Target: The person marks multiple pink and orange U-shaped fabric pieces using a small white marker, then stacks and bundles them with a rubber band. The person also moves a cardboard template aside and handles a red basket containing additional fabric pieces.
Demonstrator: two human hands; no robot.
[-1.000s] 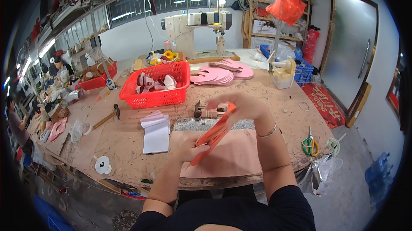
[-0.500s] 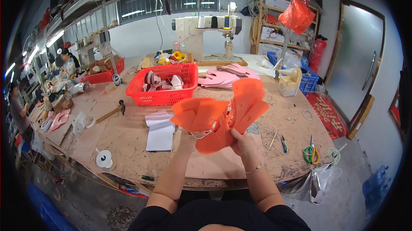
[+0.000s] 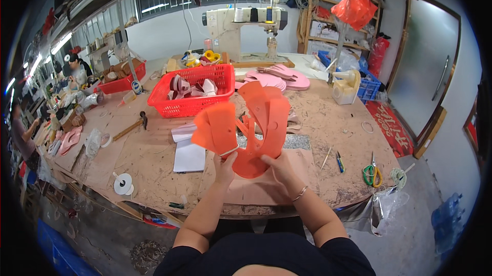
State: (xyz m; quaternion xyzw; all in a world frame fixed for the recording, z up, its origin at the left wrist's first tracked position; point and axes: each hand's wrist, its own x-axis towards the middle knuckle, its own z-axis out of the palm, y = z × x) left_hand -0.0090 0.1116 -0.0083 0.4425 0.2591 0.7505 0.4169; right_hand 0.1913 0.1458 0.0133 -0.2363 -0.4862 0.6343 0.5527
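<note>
Several flexible orange cut sheets with small holes are held upright above the worktable, fanned into a left and a right cluster that meet at a rounded lower part. My left hand is closed on the lower edge of the left cluster, its thumb on the near side. A pale cord or band runs across the sheets beside that thumb. Gripping the rounded lower part from the right, my right hand has its thumb on top; the fingers behind are hidden. A pinkish sheet lies on the table below both hands.
A red basket with striped pieces stands beyond, beside pink cut pieces and a sewing machine. A hammer, notepad and thread spool lie left; scissors and a pen right. Another person is far left.
The orange sheets have moved left and stand more upright. My left hand, mostly hidden behind them before, now shows its thumb; my right hand has shifted left with them.
</note>
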